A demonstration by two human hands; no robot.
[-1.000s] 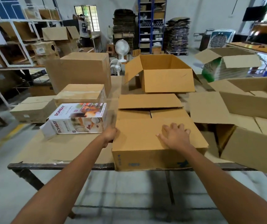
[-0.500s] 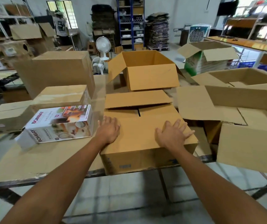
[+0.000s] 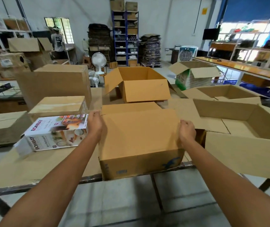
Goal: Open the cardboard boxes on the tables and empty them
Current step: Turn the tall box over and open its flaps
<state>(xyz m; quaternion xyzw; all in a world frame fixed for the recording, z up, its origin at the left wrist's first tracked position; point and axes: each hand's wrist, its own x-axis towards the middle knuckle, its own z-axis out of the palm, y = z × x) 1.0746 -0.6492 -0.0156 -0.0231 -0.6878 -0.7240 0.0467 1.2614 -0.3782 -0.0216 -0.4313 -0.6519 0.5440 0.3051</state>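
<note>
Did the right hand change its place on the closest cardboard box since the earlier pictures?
Yes. The right hand slid rightward across the cardboard box, from the top of its near flap to that flap's right edge, which it now grips.

A warehouse or packing hall; flattened cartons point(image 3: 149, 49) piled high beside a blue rack point(image 3: 125, 38); long tables point(image 3: 32, 167) crowded with boxes point(image 3: 145, 90); bare concrete floor point(image 3: 114, 202)

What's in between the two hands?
A cardboard box flap; the left hand and right hand hold its side edges, seen in the head view.
</note>
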